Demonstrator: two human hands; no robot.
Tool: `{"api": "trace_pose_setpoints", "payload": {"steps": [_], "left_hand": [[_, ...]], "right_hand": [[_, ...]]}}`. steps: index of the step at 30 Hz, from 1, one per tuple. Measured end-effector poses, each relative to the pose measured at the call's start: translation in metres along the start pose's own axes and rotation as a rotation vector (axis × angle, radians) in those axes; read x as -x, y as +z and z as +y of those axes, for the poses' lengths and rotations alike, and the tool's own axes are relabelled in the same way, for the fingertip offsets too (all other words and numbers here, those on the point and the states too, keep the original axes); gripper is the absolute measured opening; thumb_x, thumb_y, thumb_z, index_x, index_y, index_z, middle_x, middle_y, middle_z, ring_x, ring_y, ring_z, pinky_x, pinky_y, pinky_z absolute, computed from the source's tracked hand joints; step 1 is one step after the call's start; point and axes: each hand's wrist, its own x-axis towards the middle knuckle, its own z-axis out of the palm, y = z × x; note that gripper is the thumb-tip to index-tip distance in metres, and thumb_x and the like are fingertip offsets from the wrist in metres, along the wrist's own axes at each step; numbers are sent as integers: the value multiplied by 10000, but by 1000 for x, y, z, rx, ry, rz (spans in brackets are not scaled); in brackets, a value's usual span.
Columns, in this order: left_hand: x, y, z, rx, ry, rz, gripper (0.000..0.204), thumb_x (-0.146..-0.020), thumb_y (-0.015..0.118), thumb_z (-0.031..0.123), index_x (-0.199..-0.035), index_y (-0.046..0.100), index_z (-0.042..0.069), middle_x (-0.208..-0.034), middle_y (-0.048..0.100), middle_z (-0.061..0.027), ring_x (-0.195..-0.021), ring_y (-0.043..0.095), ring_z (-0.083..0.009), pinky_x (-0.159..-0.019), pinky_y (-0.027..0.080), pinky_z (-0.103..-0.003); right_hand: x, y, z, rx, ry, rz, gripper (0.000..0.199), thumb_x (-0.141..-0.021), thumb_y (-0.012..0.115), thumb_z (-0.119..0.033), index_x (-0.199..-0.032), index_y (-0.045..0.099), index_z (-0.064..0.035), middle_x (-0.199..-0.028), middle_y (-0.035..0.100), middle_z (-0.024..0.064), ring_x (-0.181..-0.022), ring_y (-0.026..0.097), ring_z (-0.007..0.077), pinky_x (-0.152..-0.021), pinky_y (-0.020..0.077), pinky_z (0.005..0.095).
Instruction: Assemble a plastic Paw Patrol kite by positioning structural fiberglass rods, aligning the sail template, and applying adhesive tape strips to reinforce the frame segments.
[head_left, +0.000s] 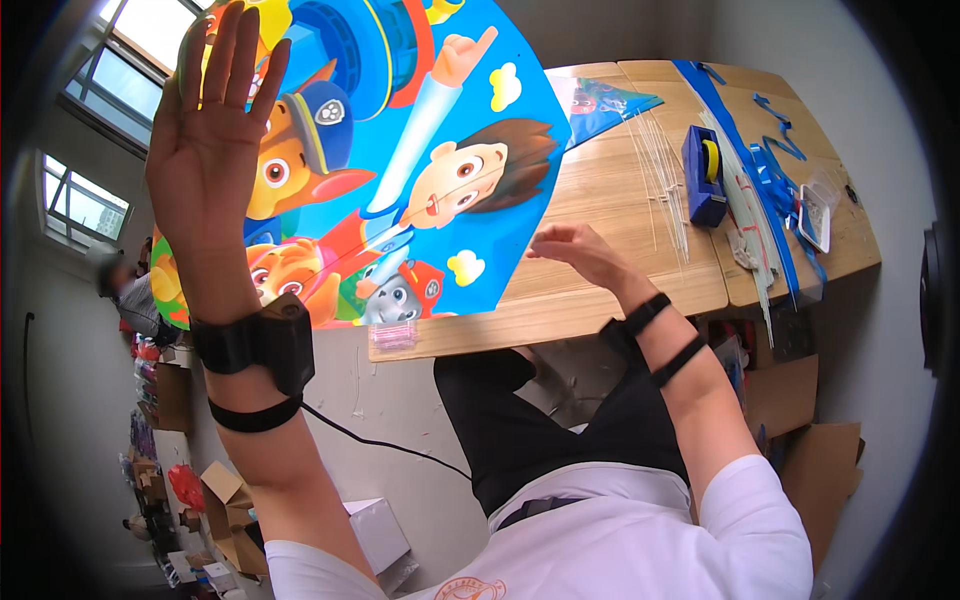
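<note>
head view: printed sheet (395, 185) spreads over the tabletop's (610, 200) left; left hand (210, 150), fingers straight, and right hand (590, 255), fingers loosely bent, look empty. likely positioning; next calls for gripping an edge.

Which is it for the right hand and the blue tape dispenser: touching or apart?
Apart. The head view shows wooden tabletop between the right hand and the blue tape dispenser.

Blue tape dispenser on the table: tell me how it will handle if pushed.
The blue tape dispenser would probably slide rather than roll, given its blocky body. It should feel stiff, as its casing looks hard and straight-edged. The yellow roll in it may turn, being round.
</note>
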Motion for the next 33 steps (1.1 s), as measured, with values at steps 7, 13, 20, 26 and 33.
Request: {"api": "trace_pose_setpoints", "payload": {"steps": [7, 13, 20, 26, 33], "left_hand": [[-6, -52, -44, -418, 227, 871, 468, -1063, 190, 235, -1363, 430, -33, -1452, 435, -229, -1408, 346, -370, -1148, 257, -652], [-13, -84, -65, -287, 219, 915, 451, -1066, 202, 246, -1342, 442, -18, -1400, 503, -224, -1379, 396, -374, -1141, 265, -649], [-22, -62, -29, -586, 230, 921, 454, -1061, 200, 249, -1415, 368, 19, -1492, 403, -190, -1427, 320, -356, -1118, 201, -717], [-9, -95, -54, -381, 117, 989, 464, -1055, 212, 229, -1439, 352, 10, -1505, 391, -180, -1442, 290, -349, -1143, 157, -709], [1, -166, -166, -295, -108, 917, 428, -1072, 251, 356, -1323, 449, 72, -1380, 473, -157, -1352, 423, -302, -1028, 367, -648]], "right_hand": [[96, -33, -54, -202, -146, 255, 329, -915, 679, -237, -1158, 512, -89, -1192, 636, 130, -1228, 561, 237, -1096, 389, 396], [-8, 18, 47, 166, 71, 82, 785, -766, 823, -276, -1383, 431, 10, -1208, 634, 105, -1080, 607, 189, -967, 480, 312], [8, 71, 20, -196, 115, -15, 288, -881, 719, -178, -1085, 676, 21, -994, 686, 43, -898, 606, 99, -819, 509, 269], [136, 26, -47, -11, 122, 384, 265, -924, 672, -127, -1117, 645, 52, -1021, 681, 64, -881, 618, 94, -783, 530, 267], [204, 37, -32, 76, 333, 263, 298, -793, 792, -126, -1043, 692, 3, -1002, 695, 52, -873, 616, 117, -800, 506, 284]]}}
